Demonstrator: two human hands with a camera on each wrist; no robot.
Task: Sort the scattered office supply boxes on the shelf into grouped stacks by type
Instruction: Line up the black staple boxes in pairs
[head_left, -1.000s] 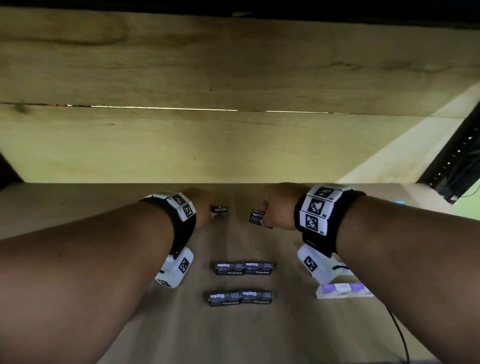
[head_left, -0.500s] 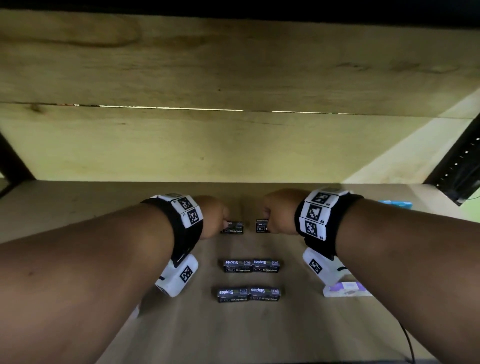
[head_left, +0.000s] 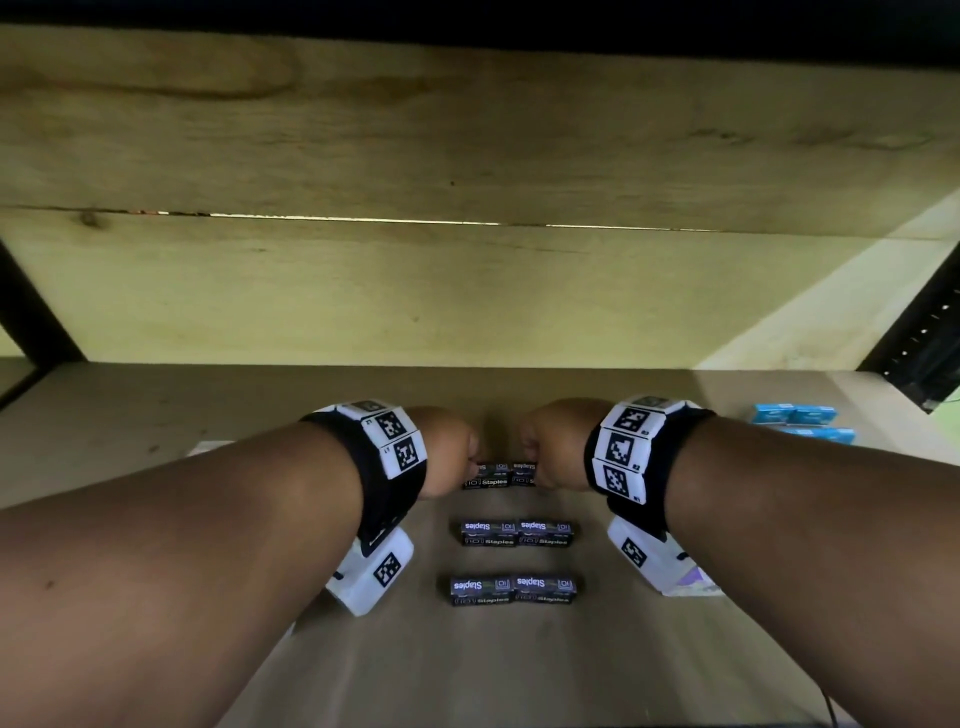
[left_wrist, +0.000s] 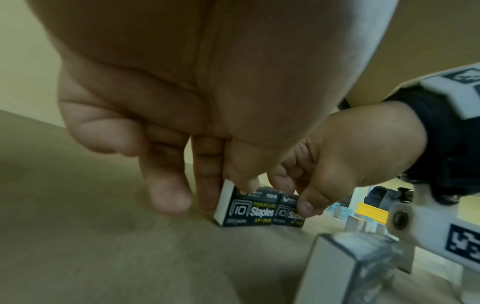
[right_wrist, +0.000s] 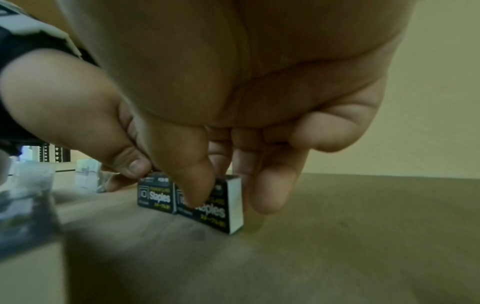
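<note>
Two small black staples boxes stand side by side on the wooden shelf (head_left: 675, 675), touching each other. My left hand (head_left: 470, 462) pinches the left staples box (head_left: 487, 477) between thumb and fingers, as the left wrist view shows for the hand (left_wrist: 228, 191) and the box (left_wrist: 246, 209). My right hand (head_left: 530, 462) pinches the right staples box (head_left: 523, 472), its thumb lying on the box front (right_wrist: 218, 211) in the right wrist view. Nearer to me lie two more pairs of staples boxes, the middle pair (head_left: 517, 533) and the front pair (head_left: 514, 591).
Several blue boxes (head_left: 800, 422) sit at the far right of the shelf. A white and purple box (head_left: 696, 583) lies partly hidden under my right wrist. A pale flat item (head_left: 208, 447) shows at the left. The wooden back wall (head_left: 467, 291) rises just behind the hands.
Both hands came down and inward, bringing the two held staples boxes together onto the shelf behind the two lying pairs.
</note>
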